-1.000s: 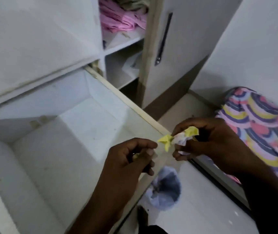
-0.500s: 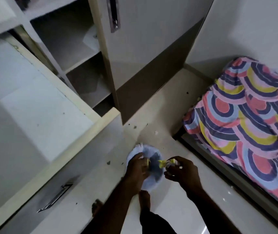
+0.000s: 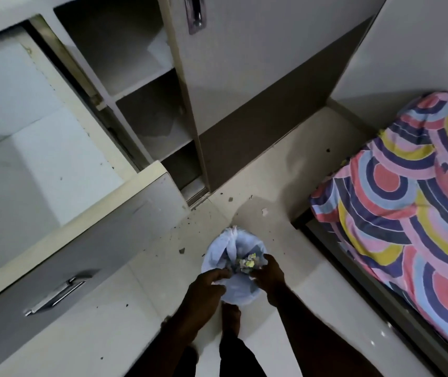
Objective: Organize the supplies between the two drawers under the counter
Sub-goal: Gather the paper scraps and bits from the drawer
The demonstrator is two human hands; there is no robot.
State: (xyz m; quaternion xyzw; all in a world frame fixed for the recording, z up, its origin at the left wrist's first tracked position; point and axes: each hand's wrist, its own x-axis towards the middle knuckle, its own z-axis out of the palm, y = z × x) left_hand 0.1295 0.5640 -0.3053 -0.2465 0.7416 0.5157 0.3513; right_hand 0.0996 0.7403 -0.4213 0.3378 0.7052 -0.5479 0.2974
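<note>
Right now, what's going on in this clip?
A person stands over a small bin lined with a pale blue bag on the floor. Both hands are at its mouth: the left hand holds the near edge of the liner, and the right hand sits beside crumpled yellow and white paper scraps lying inside. To the left, a large drawer is pulled out and looks bare. A patterned bedspread lies to the right.

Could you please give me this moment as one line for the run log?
left hand: over bin liner | right hand: over bin | yellow-white scraps: in lined bin | drawer: open
</note>
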